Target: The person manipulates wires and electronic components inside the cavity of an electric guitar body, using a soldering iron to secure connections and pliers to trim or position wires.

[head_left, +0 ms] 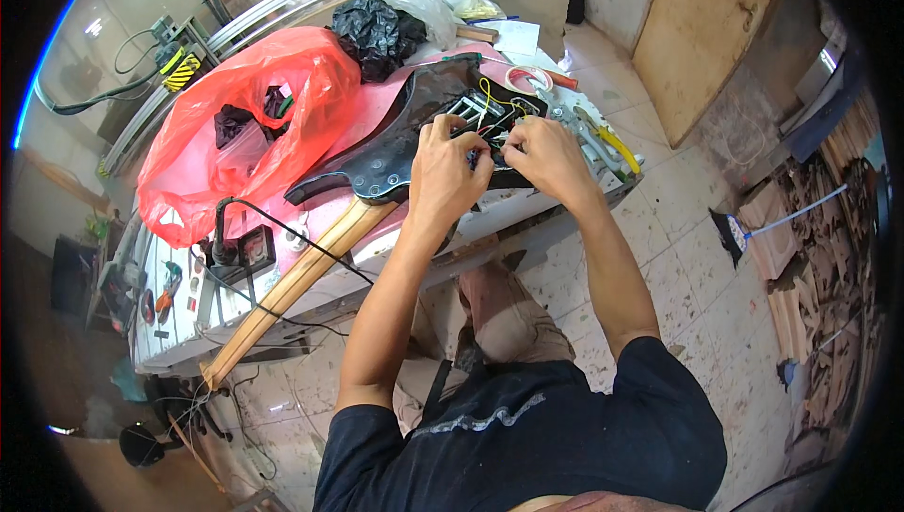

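Note:
A black electric guitar body [381, 173] lies back side up on the bench, its pale wooden neck [301, 281] reaching toward the lower left. An open cavity in its back shows metal springs [468, 107] and thin yellow [483, 98], white and dark wires. Over this cavity, my left hand [444, 171] is closed with thumb and fingertips pinched; whatever lies between them is too small to make out. Facing it from the right, my right hand [548, 156] pinches what looks like a thin wire among the others. The fingertips of both hands nearly meet.
A red plastic bag [311, 70] with dark items stands open at the left, beside a black bag [377, 37]. Pliers with yellow handles [617, 147] and other tools lie at the right edge. A black cable [301, 241] crosses the neck. A broom [730, 237] stands farther right.

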### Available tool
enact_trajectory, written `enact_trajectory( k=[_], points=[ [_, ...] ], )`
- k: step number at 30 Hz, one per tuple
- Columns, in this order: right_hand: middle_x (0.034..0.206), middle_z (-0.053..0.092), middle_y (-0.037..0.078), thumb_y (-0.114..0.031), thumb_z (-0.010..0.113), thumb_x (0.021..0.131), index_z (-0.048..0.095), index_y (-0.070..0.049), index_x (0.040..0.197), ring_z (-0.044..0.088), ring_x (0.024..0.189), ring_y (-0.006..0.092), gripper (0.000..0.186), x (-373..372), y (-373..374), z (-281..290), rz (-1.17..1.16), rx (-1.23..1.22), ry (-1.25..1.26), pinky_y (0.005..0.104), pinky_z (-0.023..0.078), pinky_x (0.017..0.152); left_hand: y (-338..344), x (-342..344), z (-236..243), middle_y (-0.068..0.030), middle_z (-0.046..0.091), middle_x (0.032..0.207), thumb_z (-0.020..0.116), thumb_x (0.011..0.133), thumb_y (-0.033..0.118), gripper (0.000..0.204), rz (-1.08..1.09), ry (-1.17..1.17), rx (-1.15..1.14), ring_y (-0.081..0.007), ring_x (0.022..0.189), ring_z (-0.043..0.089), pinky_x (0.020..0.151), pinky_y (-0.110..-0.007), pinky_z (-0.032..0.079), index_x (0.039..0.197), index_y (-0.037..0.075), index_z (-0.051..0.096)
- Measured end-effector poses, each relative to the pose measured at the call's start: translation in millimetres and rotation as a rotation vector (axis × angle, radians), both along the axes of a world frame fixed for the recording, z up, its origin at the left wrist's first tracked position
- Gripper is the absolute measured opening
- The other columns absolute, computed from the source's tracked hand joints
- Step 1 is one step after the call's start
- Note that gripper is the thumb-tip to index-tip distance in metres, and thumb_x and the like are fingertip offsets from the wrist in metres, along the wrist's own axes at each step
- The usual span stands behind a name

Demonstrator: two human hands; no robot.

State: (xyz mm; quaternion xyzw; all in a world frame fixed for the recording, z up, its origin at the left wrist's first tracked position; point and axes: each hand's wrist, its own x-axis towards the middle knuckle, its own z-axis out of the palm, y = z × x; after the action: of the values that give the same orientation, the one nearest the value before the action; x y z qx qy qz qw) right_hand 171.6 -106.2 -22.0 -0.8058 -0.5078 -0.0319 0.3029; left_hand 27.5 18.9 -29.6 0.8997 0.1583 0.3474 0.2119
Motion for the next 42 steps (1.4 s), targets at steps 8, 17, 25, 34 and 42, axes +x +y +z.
enact_trajectory(
  k=[8,17,25,34,42],
  points=[
    [0.097,0.067,0.015,-0.019,0.071,0.093,0.073,-0.001,0.093,0.07,0.088,0.0387,0.018,-11,6,-3,-0.005,0.186,-0.004,0.0506,0.054,0.082,11,8,1,-0.0165,0.064,0.114,0.077,0.081,0.016,0.019,-0.063,0.014,0.057,-0.0364,0.109,0.061,0.095,-0.045,0.051,0.097,0.006,0.079],
    [0.098,0.066,0.014,-0.023,0.069,0.096,0.071,-0.004,0.094,0.07,0.09,0.0394,0.02,-1,18,-5,0.06,0.222,-0.169,0.0506,0.052,0.082,32,31,3,-0.0154,0.067,0.105,0.081,0.075,0.016,0.022,-0.047,0.05,0.083,-0.033,0.097,0.067,0.087,-0.043,0.055,0.095,0.007,0.083],
    [0.11,0.07,0.018,-0.02,0.075,0.09,0.073,-0.004,0.111,0.063,0.111,0.0374,0.026,39,-41,-6,-0.156,0.328,-0.093,0.0468,0.05,0.1,35,29,3,-0.0161,0.07,0.101,0.08,0.079,0.019,0.021,-0.109,0.004,-0.14,-0.0334,0.095,0.07,0.086,-0.042,0.054,0.093,0.004,0.083],
    [0.139,0.053,0.018,-0.029,0.09,0.075,0.051,-0.009,0.151,0.049,0.134,0.0397,0.088,34,-79,-15,-0.254,-0.228,-0.145,0.0489,0.046,0.11,36,31,4,-0.0146,0.07,0.107,0.08,0.08,0.021,0.025,-0.08,0.016,-0.195,-0.0275,0.09,0.07,0.08,-0.038,0.055,0.097,0.003,0.083],
    [0.137,0.055,0.019,-0.021,0.085,0.081,0.055,-0.007,0.148,0.051,0.131,0.0397,0.075,40,-82,-17,-0.233,-0.244,-0.168,0.0476,0.047,0.109,35,32,1,-0.0152,0.07,0.104,0.078,0.078,0.02,0.023,-0.038,-0.005,-0.14,-0.0295,0.09,0.07,0.08,-0.039,0.055,0.094,0.005,0.083]
  ],
)
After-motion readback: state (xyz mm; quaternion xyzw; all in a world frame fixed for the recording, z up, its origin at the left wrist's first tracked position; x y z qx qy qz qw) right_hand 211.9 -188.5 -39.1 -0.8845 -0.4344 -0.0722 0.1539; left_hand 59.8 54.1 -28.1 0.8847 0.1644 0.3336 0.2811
